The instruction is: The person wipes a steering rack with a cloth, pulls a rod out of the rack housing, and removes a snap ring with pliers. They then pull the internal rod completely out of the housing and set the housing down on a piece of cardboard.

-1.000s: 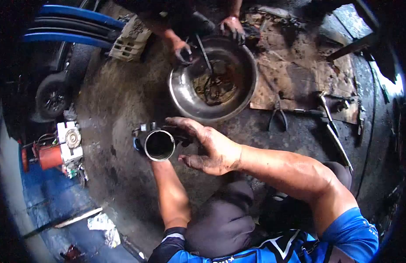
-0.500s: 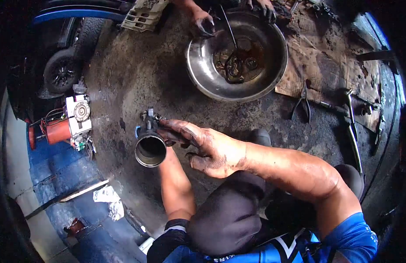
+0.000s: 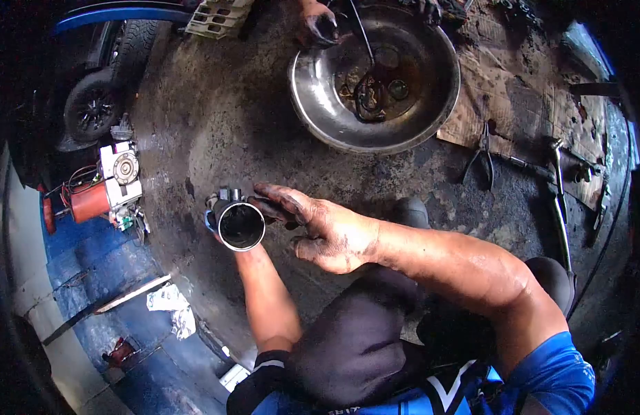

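My left hand (image 3: 249, 253) is wrapped round a black tubular engine part (image 3: 227, 196) and is mostly hidden behind it. The part has a round opening with a bright metal rim, turned up toward me and dark inside. Small fittings stick out at its far end, and a bit of blue shows on its left side. Just right of it, my right hand (image 3: 325, 232) is open, its blackened fingers stretched toward the part and the thumb held apart. Nothing shows in that hand.
Ahead, a wide metal basin (image 3: 313, 131) holds dark oily parts; another person's hand (image 3: 320, 26) is at its far rim. Pliers (image 3: 480, 162) and a ratchet (image 3: 558, 180) lie right by stained cardboard (image 3: 496, 111). A red-and-white machine (image 3: 92, 200) stands left.
The engine part has tilted, so its opening faces me more squarely and has shifted slightly up. My right hand moved a little up and left. The other person's hands shifted at the basin.
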A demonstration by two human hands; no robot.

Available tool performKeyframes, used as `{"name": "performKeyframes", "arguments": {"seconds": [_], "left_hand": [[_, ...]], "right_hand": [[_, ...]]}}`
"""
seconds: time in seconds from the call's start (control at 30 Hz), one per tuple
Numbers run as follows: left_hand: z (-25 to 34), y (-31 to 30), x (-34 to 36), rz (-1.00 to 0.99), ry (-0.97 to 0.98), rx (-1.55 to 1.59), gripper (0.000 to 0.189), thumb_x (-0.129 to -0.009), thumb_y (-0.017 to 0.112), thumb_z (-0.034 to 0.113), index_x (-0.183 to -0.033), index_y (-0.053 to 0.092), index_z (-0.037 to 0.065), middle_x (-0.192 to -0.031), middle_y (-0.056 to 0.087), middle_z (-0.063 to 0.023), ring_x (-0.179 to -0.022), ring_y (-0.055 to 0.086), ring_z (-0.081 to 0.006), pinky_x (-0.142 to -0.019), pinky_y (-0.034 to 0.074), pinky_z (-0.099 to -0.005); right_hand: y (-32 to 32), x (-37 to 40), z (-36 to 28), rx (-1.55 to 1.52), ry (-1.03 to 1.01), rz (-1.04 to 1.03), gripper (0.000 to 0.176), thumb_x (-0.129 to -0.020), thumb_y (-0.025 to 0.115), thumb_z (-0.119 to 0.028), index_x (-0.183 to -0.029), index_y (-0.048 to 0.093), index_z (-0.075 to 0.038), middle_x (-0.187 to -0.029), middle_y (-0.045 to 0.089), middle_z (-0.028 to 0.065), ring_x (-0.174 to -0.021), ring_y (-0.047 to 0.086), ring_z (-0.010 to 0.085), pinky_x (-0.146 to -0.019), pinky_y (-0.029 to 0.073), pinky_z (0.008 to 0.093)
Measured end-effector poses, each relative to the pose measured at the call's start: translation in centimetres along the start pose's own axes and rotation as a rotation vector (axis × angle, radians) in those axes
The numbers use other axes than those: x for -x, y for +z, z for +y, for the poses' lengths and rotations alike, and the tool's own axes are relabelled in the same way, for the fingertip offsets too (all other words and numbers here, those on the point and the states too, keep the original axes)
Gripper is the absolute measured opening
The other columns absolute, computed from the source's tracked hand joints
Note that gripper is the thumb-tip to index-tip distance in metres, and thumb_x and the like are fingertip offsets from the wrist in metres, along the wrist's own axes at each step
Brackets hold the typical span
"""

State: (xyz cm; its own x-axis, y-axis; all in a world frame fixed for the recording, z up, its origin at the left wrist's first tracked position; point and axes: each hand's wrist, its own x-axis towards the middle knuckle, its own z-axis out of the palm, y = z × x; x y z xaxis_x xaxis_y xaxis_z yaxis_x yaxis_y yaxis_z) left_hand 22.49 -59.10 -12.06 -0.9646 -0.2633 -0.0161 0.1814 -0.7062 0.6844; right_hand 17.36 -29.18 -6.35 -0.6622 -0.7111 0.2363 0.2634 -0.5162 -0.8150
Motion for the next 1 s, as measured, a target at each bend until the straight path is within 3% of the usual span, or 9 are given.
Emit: {"name": "performKeyframes", "arguments": {"seconds": [0.1,0.23,0.37,0.5,0.67,0.7,0.77,0.87,1.0], "left_hand": [[-1.4,1.2,1.0,0.381,-0.004,-0.128,0.043,-0.091,0.040,0.041,-0.112,0.057,0.008,-0.112,0.060,-0.0162,-0.099,0.058,-0.0374,-0.089,0.048,-0.0542],[-5.4,5.0,2.0,0.797,-0.148,-0.214,0.061,-0.085,0.040,0.054,-0.126,0.050,0.009,-0.127,0.051,-0.0163,-0.114,0.050,-0.0376,-0.096,0.040,-0.0588],[-9.0,-7.9,8.1,0.827,-0.279,-0.273,0.068,-0.082,0.040,0.060,-0.130,0.048,0.013,-0.131,0.049,-0.0140,-0.119,0.046,-0.0367,-0.096,0.039,-0.0579],[-12.9,-4.2,9.2,0.808,-0.416,-0.184,0.072,-0.079,0.042,0.064,-0.130,0.049,0.015,-0.131,0.049,-0.0127,-0.119,0.046,-0.0365,-0.096,0.040,-0.0565],[-15.2,1.7,9.1,0.708,-0.461,-0.184,0.066,-0.078,0.046,0.060,-0.126,0.052,0.014,-0.128,0.052,-0.0113,-0.113,0.051,-0.0372,-0.087,0.045,-0.0575],[-15.3,4.5,9.2,0.677,-0.457,-0.426,0.065,-0.079,0.046,0.059,-0.125,0.052,0.014,-0.126,0.054,-0.0109,-0.110,0.053,-0.0374,-0.084,0.046,-0.0579],[-15.9,5.3,9.4,0.617,-0.471,-0.668,0.063,-0.079,0.046,0.059,-0.124,0.053,0.014,-0.124,0.055,-0.0105,-0.108,0.054,-0.0375,-0.082,0.047,-0.0582],[-17.4,0.2,8.3,0.674,-0.604,-0.263,0.052,-0.082,0.045,0.058,-0.114,0.057,0.019,-0.111,0.059,-0.0091,-0.097,0.057,-0.0364,-0.073,0.048,-0.0607],[-18.4,-5.0,7.1,0.726,-0.708,-0.359,0.055,-0.084,0.043,0.061,-0.112,0.060,0.017,-0.113,0.058,-0.0087,-0.098,0.056,-0.0348,-0.079,0.048,-0.0577]], "right_hand": [[-0.6,0.2,-0.6,0.180,-0.032,0.044,0.083,-0.068,0.058,0.000,-0.142,0.020,0.002,-0.137,0.042,0.0213,-0.127,0.044,0.0293,-0.102,0.039,0.0363],[-2.9,2.4,-2.0,0.362,0.355,0.197,0.074,-0.075,0.070,-0.017,-0.134,0.031,0.004,-0.119,0.056,0.0243,-0.111,0.056,0.0334,-0.092,0.046,0.0390],[-6.1,6.7,0.1,0.628,0.481,0.281,0.070,-0.077,0.073,-0.032,-0.125,0.038,0.005,-0.105,0.061,0.0263,-0.104,0.059,0.0380,-0.088,0.047,0.0405],[-9.2,9.9,0.1,0.744,0.725,0.268,0.071,-0.075,0.074,-0.031,-0.124,0.038,0.004,-0.106,0.061,0.0250,-0.104,0.058,0.0386,-0.087,0.048,0.0415],[-13.8,13.3,2.4,0.746,0.687,0.317,0.065,-0.067,0.074,-0.022,-0.121,0.045,0.001,-0.106,0.061,0.0200,-0.104,0.059,0.0322,-0.087,0.047,0.0391],[-15.9,15.0,4.9,0.751,0.446,0.303,0.061,-0.065,0.074,-0.018,-0.117,0.047,-0.001,-0.103,0.062,0.0163,-0.098,0.060,0.0286,-0.084,0.047,0.0379],[-15.8,14.8,3.3,0.180,0.538,0.447,0.059,-0.063,0.075,-0.015,-0.114,0.048,-0.002,-0.100,0.062,0.0143,-0.094,0.060,0.0263,-0.082,0.047,0.0369],[-16.8,15.2,3.3,-0.124,0.581,0.553,0.058,-0.063,0.074,-0.013,-0.114,0.048,-0.003,-0.098,0.063,0.0142,-0.094,0.061,0.0246,-0.081,0.048,0.0373],[-18.6,15.5,5.9,-0.354,0.586,0.613,0.058,-0.062,0.075,-0.012,-0.114,0.049,-0.004,-0.096,0.063,0.0135,-0.092,0.061,0.0246,-0.081,0.048,0.0366]]}}
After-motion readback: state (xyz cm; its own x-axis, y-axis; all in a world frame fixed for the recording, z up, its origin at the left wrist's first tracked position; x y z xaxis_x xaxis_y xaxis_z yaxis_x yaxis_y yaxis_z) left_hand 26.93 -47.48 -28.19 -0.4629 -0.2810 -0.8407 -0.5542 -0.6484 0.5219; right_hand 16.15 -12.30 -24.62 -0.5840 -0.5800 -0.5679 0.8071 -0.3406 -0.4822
